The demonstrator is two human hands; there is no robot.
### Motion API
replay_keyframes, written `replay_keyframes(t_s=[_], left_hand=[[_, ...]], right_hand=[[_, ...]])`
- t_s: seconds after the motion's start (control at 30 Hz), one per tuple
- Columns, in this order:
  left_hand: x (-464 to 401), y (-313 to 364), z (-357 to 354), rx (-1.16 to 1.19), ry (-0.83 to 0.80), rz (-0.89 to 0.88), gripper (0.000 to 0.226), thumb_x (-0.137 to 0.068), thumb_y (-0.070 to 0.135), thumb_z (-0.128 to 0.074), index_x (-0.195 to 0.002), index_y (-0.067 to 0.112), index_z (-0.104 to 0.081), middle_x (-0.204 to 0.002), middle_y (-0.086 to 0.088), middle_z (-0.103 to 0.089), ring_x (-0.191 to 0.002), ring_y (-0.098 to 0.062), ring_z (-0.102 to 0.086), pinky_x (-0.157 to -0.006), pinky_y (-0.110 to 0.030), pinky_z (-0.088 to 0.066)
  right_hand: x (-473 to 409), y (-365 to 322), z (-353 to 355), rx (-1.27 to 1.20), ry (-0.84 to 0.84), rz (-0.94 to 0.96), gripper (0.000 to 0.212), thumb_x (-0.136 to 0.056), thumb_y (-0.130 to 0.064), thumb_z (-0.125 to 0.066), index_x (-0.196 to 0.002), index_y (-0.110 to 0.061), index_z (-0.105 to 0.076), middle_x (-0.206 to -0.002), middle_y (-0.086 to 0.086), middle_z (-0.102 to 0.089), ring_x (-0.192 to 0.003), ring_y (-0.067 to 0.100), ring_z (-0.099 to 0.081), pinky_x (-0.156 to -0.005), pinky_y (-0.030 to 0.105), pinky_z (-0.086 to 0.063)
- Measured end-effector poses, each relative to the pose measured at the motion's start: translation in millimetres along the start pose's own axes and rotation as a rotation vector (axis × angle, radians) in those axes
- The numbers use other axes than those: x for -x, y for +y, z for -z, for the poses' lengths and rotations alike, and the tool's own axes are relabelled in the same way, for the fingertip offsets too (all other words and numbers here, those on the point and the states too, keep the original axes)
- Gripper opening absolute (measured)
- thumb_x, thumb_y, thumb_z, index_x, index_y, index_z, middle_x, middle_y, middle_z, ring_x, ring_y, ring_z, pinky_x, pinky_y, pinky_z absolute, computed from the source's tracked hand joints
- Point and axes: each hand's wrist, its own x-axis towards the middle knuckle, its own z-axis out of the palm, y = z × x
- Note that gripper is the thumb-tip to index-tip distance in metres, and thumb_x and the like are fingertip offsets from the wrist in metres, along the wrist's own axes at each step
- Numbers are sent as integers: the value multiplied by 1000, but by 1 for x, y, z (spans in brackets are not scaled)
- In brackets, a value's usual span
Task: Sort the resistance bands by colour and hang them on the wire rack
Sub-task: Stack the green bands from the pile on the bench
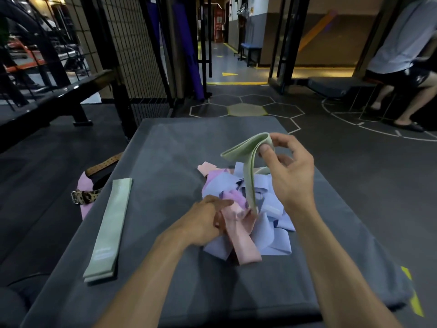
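Observation:
A tangled pile of bands [272, 216] in blue, pink and lilac lies in the middle of a grey padded mat [165, 162]. My right hand [290, 171] pinches a pale green band [248, 169] at its fold and holds it above the pile, its lower end still hanging into the heap. At the pile's near left side, my left hand [208, 221] grips a pink band [238, 235]. Another pale green band [111, 230] lies flat and straight on the mat's left part. A black wire grid rack [132, 55] stands behind the mat to the left.
Leopard-print and tan belts [87, 195] with pink cloth lie on the floor left of the mat. A black bench [59, 100] stands far left. A person sits on a stool [402, 67] at far right. Dark gym flooring surrounds the mat.

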Motion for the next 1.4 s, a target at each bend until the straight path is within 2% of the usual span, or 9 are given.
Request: replay_keyframes(t_s=[0.1, 0.23, 0.37, 0.6, 0.83, 0.97, 1.17, 1.27, 1.4], left_hand=[[9, -1, 9, 85, 143, 16, 59, -87, 4, -61, -137, 36, -58, -147, 0, -43, -132, -19, -49, -113, -30, -37], [24, 3, 34, 649, 537, 107, 38, -90, -5, -46, -92, 19, -75, -93, -1, -72, -82, -19, -67, -77, -30, -55], [51, 12, 53, 1161, 422, 138, 35, -101, 7, -38, -96, 10, -73, -88, -15, -70, -73, -24, -67, -67, -33, -56], [76, -25, 62, 1099, 327, 358, 55, -99, 62, -40, -108, 19, -73, -94, -16, -72, -87, -30, -68, -85, -44, -55], [92, -42, 74, 1334, 579, 287, 14, -97, 22, -62, -107, 15, -70, -96, -8, -73, -77, -20, -70, -76, -36, -54], [95, -52, 80, 1415, 609, 244, 17, -100, 14, -55, -110, 16, -69, -94, -5, -74, -78, -19, -72, -79, -36, -56], [88, -53, 74, 1211, 597, 284, 18, -98, 27, -62, -107, 15, -72, -107, -12, -73, -87, -22, -72, -69, -33, -58], [80, -50, 69, 926, 724, 269, 10, -92, 15, -71, -101, 19, -69, -100, -9, -72, -80, -15, -69, -61, -25, -56], [76, -40, 78, 988, 921, 164, 19, -87, 6, -73, -98, 21, -69, -89, -4, -69, -71, -16, -70, -64, -37, -61]], right_hand=[[5, -10, -9, -17, -108, 15, 16, -94, -17, -69, -108, -25, -70, -111, -2, -70, -92, 16, -73, -82, 35, -58], [15, -19, -23, 25, -199, 78, 16, -92, -18, -72, -107, -26, -72, -109, -7, -67, -95, 14, -69, -86, 36, -57], [27, -25, -44, 84, -312, 163, 15, -91, -19, -73, -104, -27, -72, -105, -7, -67, -93, 10, -68, -82, 25, -55], [42, -28, -75, 12, -431, 171, 18, -89, -13, -76, -105, -21, -74, -105, -2, -68, -92, 17, -69, -85, 34, -56], [53, -22, -91, -23, -624, 169, 20, -86, -7, -76, -104, -17, -74, -103, -1, -68, -95, 22, -68, -86, 40, -56], [56, -13, -97, 2, -758, 152, 19, -83, -5, -75, -99, -15, -72, -96, 4, -67, -87, 23, -66, -82, 44, -55], [60, -7, -100, 77, -881, 176, 16, -82, -1, -77, -94, -11, -71, -98, 5, -66, -87, 19, -64, -79, 23, -50], [59, -6, -98, 118, -900, 180, 18, -80, 1, -76, -94, -10, -71, -98, 4, -66, -88, 19, -64, -79, 18, -48], [60, -5, -95, 251, -903, 84, 25, -85, -14, -74, -108, -20, -68, -109, -11, -68, -103, 4, -62, -86, 8, -42]])
